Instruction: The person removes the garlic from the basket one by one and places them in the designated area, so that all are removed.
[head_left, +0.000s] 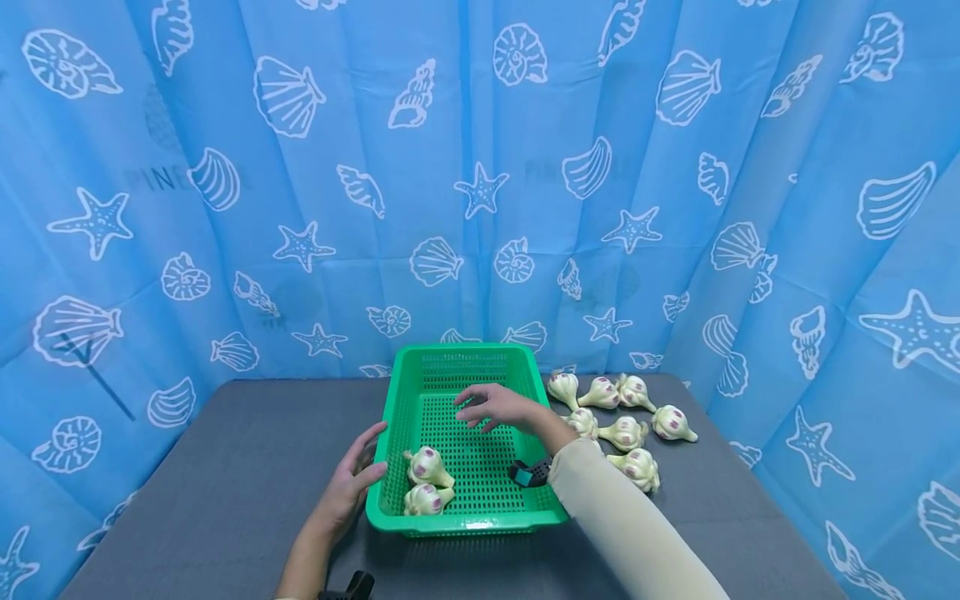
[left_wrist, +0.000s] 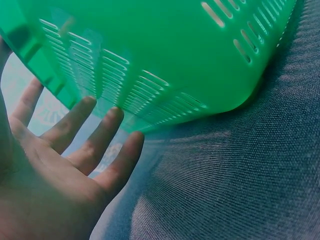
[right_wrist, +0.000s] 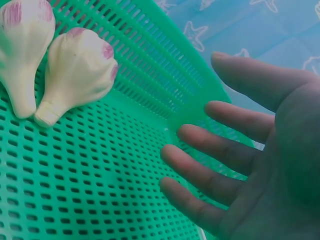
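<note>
A green plastic basket (head_left: 468,524) with slotted walls stands on the dark cloth. Two garlic bulbs (head_left: 428,467) with purple patches lie in its near left corner; in the right wrist view the same bulbs (right_wrist: 80,65) rest side by side on the perforated floor. Over the basket my right hand (head_left: 498,407) hovers with spread, slightly bent fingers and holds nothing. My left hand (head_left: 351,485) is at the basket's left wall, thumb and fingers near the rim. From the left wrist, its fingers (left_wrist: 107,135) look extended along the outside of the wall.
To the right of the basket, several more garlic bulbs (head_left: 625,433) lie grouped on the grey cloth (head_left: 247,483), partly hidden by my right forearm. A blue curtain (head_left: 480,250) with white shell prints hangs behind and on both sides.
</note>
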